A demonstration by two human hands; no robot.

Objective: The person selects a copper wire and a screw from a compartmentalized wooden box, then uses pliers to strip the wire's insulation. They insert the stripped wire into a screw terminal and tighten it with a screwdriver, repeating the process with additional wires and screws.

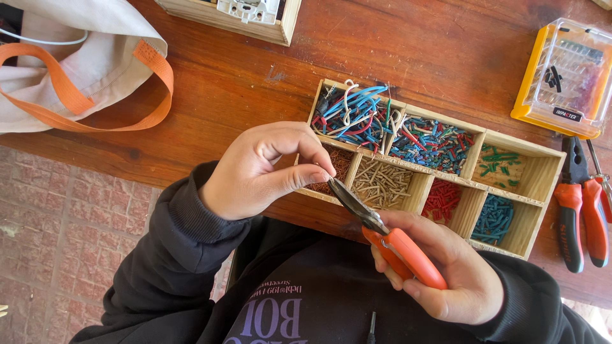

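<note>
1. Left hand (255, 172): thumb and forefinger pressed together in a pinch at the cutter tip. Whatever sits between them is too small to make out; likely a wire offcut, judging by the tray.
2. Right hand (446, 271): fingers wrapped round the orange handles of the side cutters (382, 232). Blades look nearly closed, tip touching the left fingertips.
3. All of this happens at the near-left corner of the wooden sorting tray (542, 156), over the compartment of copper strands (336, 162).
4. To do it well, I'd keep the piece square to the blades and the fingertips clear of the edge.
5. Squeeze gently, so the insulation gives before the core does.
6. Stay above the tray so offcuts fall in.
7. Spare pliers (580, 204) lie far right, beside the yellow bit case (564, 76).
</note>
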